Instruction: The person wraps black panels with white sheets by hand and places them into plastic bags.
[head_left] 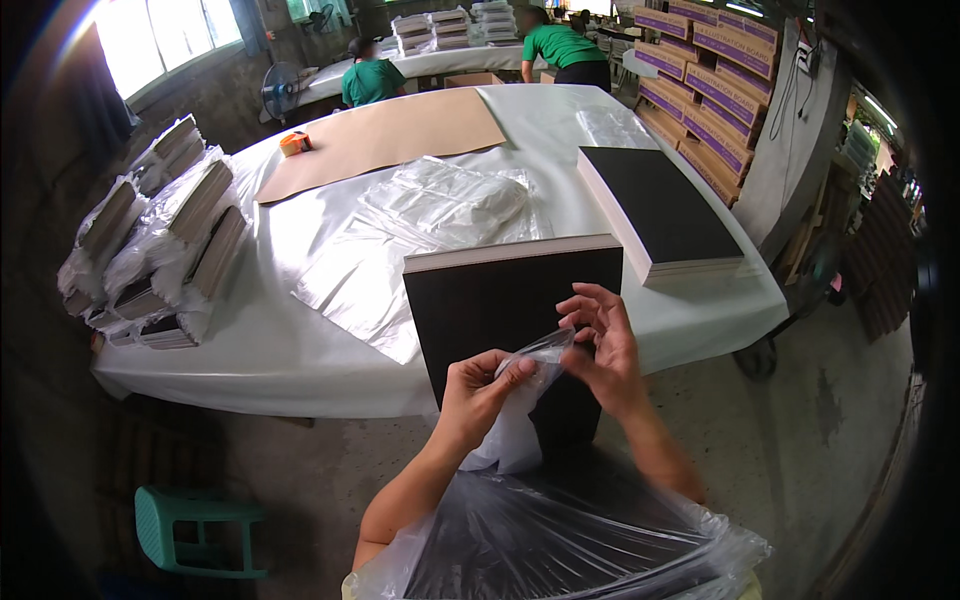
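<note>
My left hand is closed in a pinch on a clear plastic bag, which hangs down in folds below it. At the bag's upper corner my right hand has its fingers curved and apart, the thumb close to or touching the film. Behind both hands a thick stack of black boards with a pale edge on top stands upright at the near table edge. Its lower part is hidden by the hands and plastic. More clear plastic film stretches over something dark close to my body.
On the white-covered table lie flattened plastic bags, another black board stack, brown paper and an orange tape roll. Wrapped bundles stand left. A green stool is on the floor. Two people in green work beyond.
</note>
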